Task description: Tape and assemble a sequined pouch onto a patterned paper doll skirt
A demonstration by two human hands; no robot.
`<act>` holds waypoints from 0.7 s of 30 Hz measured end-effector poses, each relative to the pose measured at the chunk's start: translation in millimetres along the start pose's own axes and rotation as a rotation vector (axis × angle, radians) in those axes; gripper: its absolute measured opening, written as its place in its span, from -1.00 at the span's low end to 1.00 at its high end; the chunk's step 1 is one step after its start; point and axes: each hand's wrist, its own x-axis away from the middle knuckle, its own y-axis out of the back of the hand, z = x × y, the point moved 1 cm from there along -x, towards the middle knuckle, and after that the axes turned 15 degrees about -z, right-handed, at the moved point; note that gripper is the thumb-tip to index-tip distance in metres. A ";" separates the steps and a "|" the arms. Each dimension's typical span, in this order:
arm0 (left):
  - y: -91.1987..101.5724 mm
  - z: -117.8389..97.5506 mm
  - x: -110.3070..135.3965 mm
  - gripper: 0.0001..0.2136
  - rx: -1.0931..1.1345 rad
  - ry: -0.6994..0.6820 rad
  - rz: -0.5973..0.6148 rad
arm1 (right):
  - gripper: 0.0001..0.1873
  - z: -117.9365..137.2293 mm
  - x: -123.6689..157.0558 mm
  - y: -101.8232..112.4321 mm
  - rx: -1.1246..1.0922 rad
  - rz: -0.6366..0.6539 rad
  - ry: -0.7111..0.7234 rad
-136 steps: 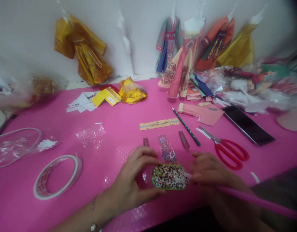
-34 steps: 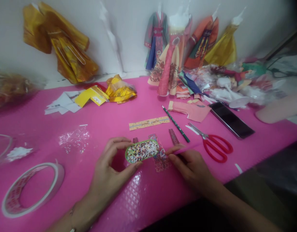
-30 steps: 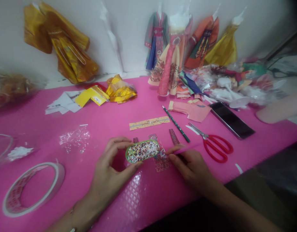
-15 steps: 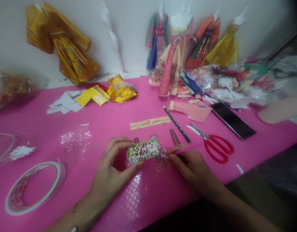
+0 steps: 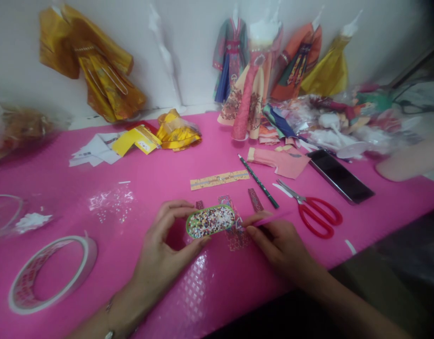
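Observation:
My left hand [image 5: 164, 252] pinches a small green-rimmed oval tray of mixed coloured beads [image 5: 210, 221] between thumb and fingers, holding it just above the pink table [image 5: 188, 282]. My right hand [image 5: 278, 242] is closed on a thin pink stick [image 5: 269, 218], whose tip points left at the tray's right end. A patterned red paper strip [image 5: 236, 235] lies under and between the hands. Two smaller dark red strips [image 5: 255, 199] lie just beyond.
Red scissors [image 5: 317, 214], a green pencil [image 5: 259, 181], a yellow paper band [image 5: 220, 179] and a phone [image 5: 340, 176] lie beyond my right hand. A tape roll [image 5: 51, 273] sits at the left. Paper doll dresses [image 5: 252, 80] lean on the wall. Another person's arm [image 5: 411, 162] rests far right.
Since 4.5 s ago the bead tray and both hands sit farther from the table's edge, over the patterned strip. In the last second they hardly move.

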 end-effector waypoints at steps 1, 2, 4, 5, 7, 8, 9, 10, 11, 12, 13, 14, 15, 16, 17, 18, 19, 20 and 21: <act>-0.2 -0.2 -0.2 -0.73 -0.003 0.001 0.001 | -0.85 -0.1 0.1 0.0 0.005 -0.003 0.002; -0.4 -0.3 -0.5 -0.73 -0.005 0.001 0.000 | -0.85 -0.1 0.2 0.0 0.009 -0.003 0.002; -0.7 -0.5 -1.1 -0.73 -0.004 0.001 -0.002 | -0.86 0.2 0.1 0.2 0.003 -0.002 -0.007; -0.9 -0.4 -1.3 -0.73 -0.003 -0.001 -0.001 | -0.86 0.4 0.0 0.5 -0.009 -0.002 -0.014; -1.0 0.1 -1.3 -0.73 0.003 -0.002 -0.001 | -0.85 0.8 -0.3 1.1 -0.036 -0.007 -0.032; -1.1 0.5 -1.2 -0.73 0.007 0.000 -0.002 | -0.85 0.7 -0.4 1.5 -0.048 -0.011 -0.042; -1.1 0.8 -1.1 -0.73 0.008 0.003 -0.003 | -0.85 0.5 -0.4 1.8 -0.057 -0.013 -0.054; -1.0 1.0 -1.0 -0.74 0.006 0.006 -0.001 | -0.85 0.1 -0.4 1.9 -0.064 -0.013 -0.068; -0.9 1.0 -0.9 -0.74 0.005 0.009 0.001 | -0.85 -0.4 -0.3 2.0 -0.071 -0.012 -0.085; -0.8 0.8 -1.0 -0.75 0.001 0.010 0.001 | -0.85 -1.0 -0.2 2.0 -0.080 -0.012 -0.103; -0.6 0.5 -1.1 -0.75 -0.003 0.006 0.001 | -0.85 -1.6 0.0 1.8 -0.092 -0.012 -0.120; -0.4 0.2 -1.3 -0.75 -0.008 -0.001 0.001 | -0.85 -2.1 0.1 1.5 -0.105 -0.013 -0.137; -0.1 0.0 -1.6 -0.76 -0.013 -0.009 0.000 | -0.85 -2.4 0.1 1.1 -0.119 -0.014 -0.149; 0.1 0.2 -1.7 -0.76 -0.019 -0.015 -0.001 | -0.85 -2.6 0.0 0.6 -0.132 -0.015 -0.157; 0.2 0.8 -1.8 -0.76 -0.027 -0.017 0.000 | -0.84 -2.5 -0.1 -0.1 -0.143 -0.014 -0.161; 0.3 2.0 -1.6 -0.77 -0.030 -0.013 0.002 | -0.84 -2.4 -0.4 -0.8 -0.152 -0.015 -0.160; 0.4 3.7 -1.3 -0.76 -0.033 -0.007 0.006 | -0.85 -2.1 -0.8 -1.6 -0.159 -0.018 -0.158; 0.5 5.7 -0.9 -0.76 -0.026 -0.001 0.003 | -0.85 -1.9 -1.2 -2.4 -0.166 -0.023 -0.155; 0.6 8.2 -0.4 -0.77 -0.016 0.008 0.006 | -0.85 -1.6 -1.7 -3.3 -0.175 -0.030 -0.154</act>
